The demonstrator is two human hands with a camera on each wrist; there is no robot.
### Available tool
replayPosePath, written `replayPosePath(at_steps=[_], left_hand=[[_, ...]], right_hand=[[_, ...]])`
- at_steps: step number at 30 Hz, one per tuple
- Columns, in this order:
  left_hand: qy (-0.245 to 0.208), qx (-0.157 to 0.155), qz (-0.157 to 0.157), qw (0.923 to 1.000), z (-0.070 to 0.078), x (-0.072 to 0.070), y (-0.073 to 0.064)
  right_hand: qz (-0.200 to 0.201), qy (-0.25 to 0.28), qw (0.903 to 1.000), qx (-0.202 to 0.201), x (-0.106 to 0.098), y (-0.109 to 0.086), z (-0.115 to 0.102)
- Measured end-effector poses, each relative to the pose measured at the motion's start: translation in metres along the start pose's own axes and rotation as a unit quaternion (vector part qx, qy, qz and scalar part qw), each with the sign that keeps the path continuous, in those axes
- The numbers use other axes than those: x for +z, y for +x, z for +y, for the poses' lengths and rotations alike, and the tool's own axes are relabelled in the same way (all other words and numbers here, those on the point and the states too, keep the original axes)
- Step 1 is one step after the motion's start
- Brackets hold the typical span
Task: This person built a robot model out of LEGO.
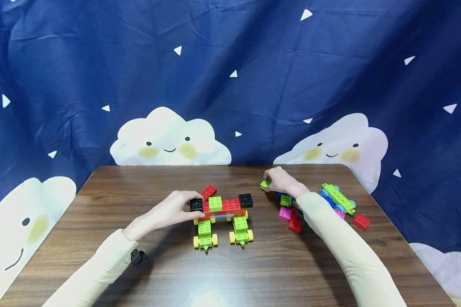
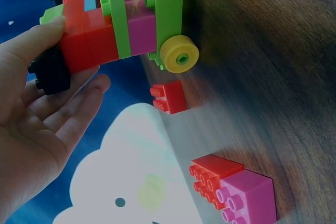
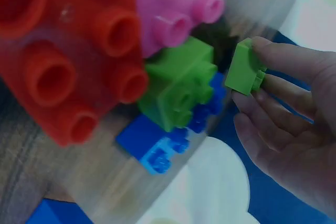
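Observation:
My left hand [image 1: 172, 209] grips the left end of a toy brick vehicle [image 1: 230, 206], at its black brick [image 1: 196, 204]. In the left wrist view the thumb lies against the red brick [image 2: 102, 38] and the fingers pass behind the black brick. The vehicle has red bricks on top, a lime brick [image 1: 215, 203] on them, and lime wheeled bases with yellow wheels [image 2: 179, 54]. Over at the right, my right hand [image 1: 281, 181] pinches a small lime-green brick [image 3: 242, 69] between thumb and fingers, beside the pile of loose bricks.
Near the right hand lie a pink brick [image 1: 285, 213], a red brick [image 1: 295, 226], a green brick [image 3: 176, 85] and a blue brick [image 3: 149, 142]. Farther right stand a lime wheeled base [image 1: 339, 198] with blue wheels and another red brick [image 1: 361, 221]. Behind the vehicle lies a red brick [image 1: 209, 192].

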State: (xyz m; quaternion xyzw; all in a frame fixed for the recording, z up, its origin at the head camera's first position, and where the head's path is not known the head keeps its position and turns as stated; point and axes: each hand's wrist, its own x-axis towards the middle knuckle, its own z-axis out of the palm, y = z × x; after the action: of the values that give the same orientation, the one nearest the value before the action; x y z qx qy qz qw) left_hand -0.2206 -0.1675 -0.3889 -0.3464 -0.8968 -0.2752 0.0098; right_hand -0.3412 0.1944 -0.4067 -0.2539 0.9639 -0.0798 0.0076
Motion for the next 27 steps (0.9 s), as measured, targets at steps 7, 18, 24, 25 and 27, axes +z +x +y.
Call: replayPosePath(at_steps=[7,18,24,25,27], left_hand=[[-0.012,-0.006,-0.006,0.9999,0.001,0.000,0.000],[-0.017,-0.004,-0.006,0.9998,0.001,0.000,0.000],[-0.018,-0.003,-0.005,0.9998,0.000,0.001,0.000],[-0.020,-0.003,-0.005,0.9998,0.000,0.001,0.000],[-0.022,-0.005,-0.005,0.9997,0.000,0.001,0.000]], right_hand=[[0.025,0.005,0.9987,-0.045,-0.020,-0.008,-0.016],[0.064,0.015,0.9934,-0.094,-0.052,-0.024,-0.046],[0.095,0.047,0.9846,-0.139,-0.068,-0.033,-0.068],[0.096,0.055,0.9832,-0.145,-0.071,-0.034,-0.072],[0.101,0.067,0.9798,-0.160,-0.074,-0.037,-0.079]])
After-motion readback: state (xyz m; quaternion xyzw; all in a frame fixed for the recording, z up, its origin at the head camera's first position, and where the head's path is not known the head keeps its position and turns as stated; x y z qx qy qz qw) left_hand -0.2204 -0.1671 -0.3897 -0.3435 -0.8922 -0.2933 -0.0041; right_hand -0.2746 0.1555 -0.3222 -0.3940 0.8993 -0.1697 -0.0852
